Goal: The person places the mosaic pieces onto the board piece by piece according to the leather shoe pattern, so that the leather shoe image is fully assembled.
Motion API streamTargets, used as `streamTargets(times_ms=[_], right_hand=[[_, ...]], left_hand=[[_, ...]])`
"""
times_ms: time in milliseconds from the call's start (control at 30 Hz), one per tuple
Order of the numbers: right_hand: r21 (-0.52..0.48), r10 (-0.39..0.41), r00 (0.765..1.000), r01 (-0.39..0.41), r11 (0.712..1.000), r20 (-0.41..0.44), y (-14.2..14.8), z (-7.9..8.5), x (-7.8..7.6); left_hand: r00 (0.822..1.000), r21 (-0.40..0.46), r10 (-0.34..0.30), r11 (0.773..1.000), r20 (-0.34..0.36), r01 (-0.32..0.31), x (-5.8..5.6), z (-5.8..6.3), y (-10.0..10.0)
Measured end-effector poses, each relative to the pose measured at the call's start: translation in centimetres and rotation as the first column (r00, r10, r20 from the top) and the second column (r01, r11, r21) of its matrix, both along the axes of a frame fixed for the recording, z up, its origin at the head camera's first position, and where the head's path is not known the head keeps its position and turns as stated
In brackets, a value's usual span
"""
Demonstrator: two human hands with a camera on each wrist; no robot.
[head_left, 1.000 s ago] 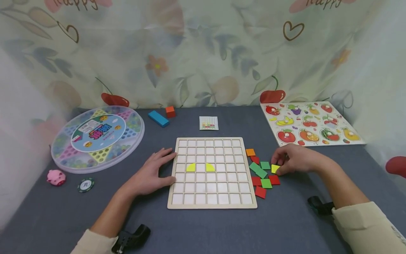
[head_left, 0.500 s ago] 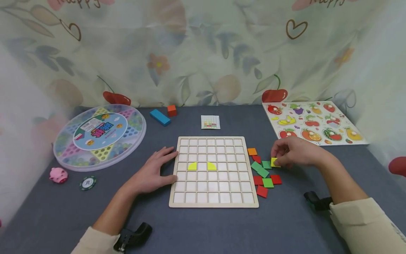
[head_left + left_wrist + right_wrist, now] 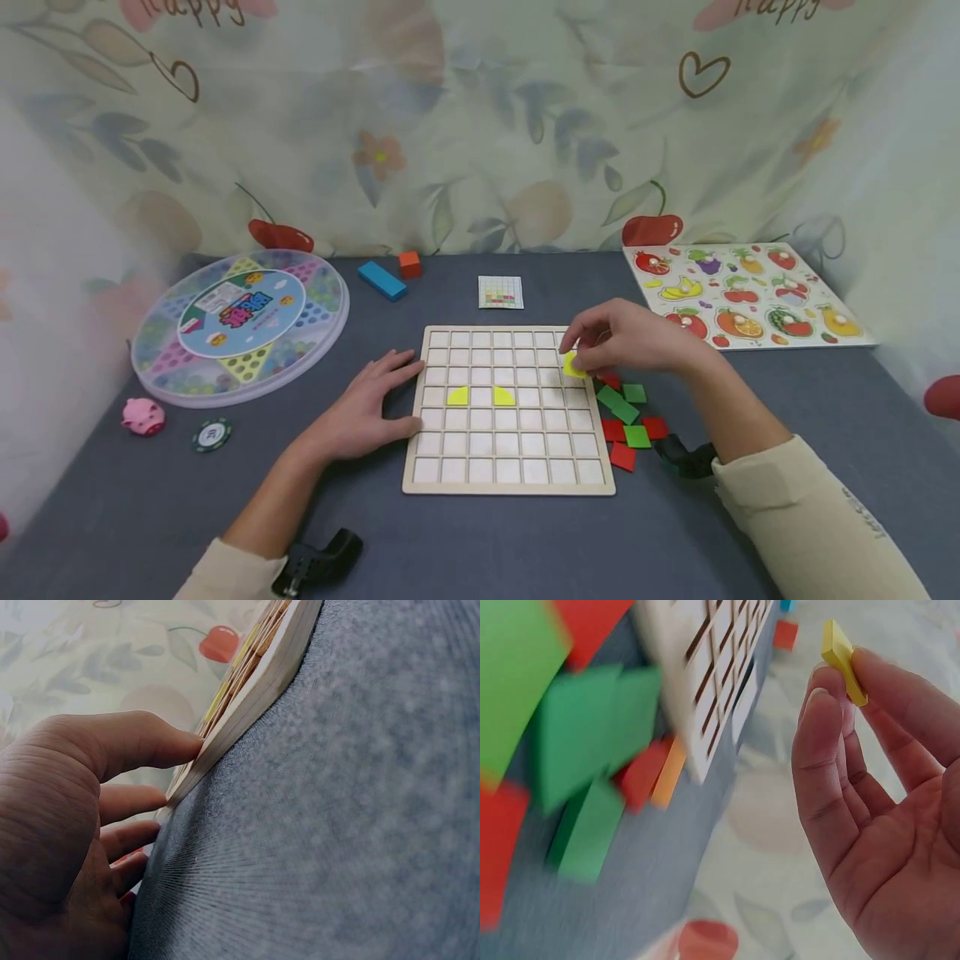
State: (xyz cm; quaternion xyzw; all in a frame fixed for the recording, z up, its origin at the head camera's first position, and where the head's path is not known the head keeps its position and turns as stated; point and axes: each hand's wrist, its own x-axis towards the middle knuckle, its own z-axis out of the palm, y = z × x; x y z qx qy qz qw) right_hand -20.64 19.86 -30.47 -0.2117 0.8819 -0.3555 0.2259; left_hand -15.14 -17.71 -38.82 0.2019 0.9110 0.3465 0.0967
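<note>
A wooden grid board (image 3: pixel 508 487) lies flat on the dark cloth, with two yellow quarter-round tiles (image 3: pixel 457 396) in one of its rows. My left hand (image 3: pixel 367 412) rests at the board's left edge, its thumb and fingertips touching the rim, fingers relaxed; the left wrist view shows the thumb (image 3: pixel 150 742) against the wood. Between thumb and fingers my right hand (image 3: pixel 626 335) pinches a small yellow tile (image 3: pixel 844 664) over the board's upper right part. Right of the board lies a loose group of red tiles (image 3: pixel 622 456) and green tiles (image 3: pixel 637 437).
Behind the board lies a small pattern card (image 3: pixel 500 292), with a blue block (image 3: pixel 382 282) and an orange cube (image 3: pixel 409 265) to its left. A round game box (image 3: pixel 337 350), pink pig (image 3: pixel 142 416) and chip (image 3: pixel 212 435) stand left. A fruit puzzle board (image 3: pixel 750 296) lies back right.
My right hand has lifted the yellow tile from the loose pile and carried it left over the board. My left hand has stayed at the board's edge.
</note>
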Motion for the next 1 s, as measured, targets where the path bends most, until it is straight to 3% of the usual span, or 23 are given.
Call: streamTargets(times_ms=[300,433,567,1000], right_hand=[[-0.018,0.03,0.997,-0.029,0.999,0.07,-4.9,-0.7,0.0],[-0.024,0.093,0.99,-0.091,0.996,0.109,-6.7,-1.4,0.3],[-0.02,0.148,0.985,-0.147,0.989,0.087,-8.2,-2.0,0.6],[0.089,0.177,0.983,-0.181,0.979,0.049,-11.4,-2.8,1.3]], left_hand=[[1.0,0.0,0.004,1.0,-0.001,-0.004,0.1,0.0,0.0],[1.0,-0.002,0.006,1.0,0.004,-0.006,0.1,0.0,0.0],[1.0,-0.005,0.002,1.0,0.002,-0.002,0.0,0.0,0.1],[1.0,-0.008,0.008,1.0,-0.002,-0.008,0.0,-0.1,0.1]])
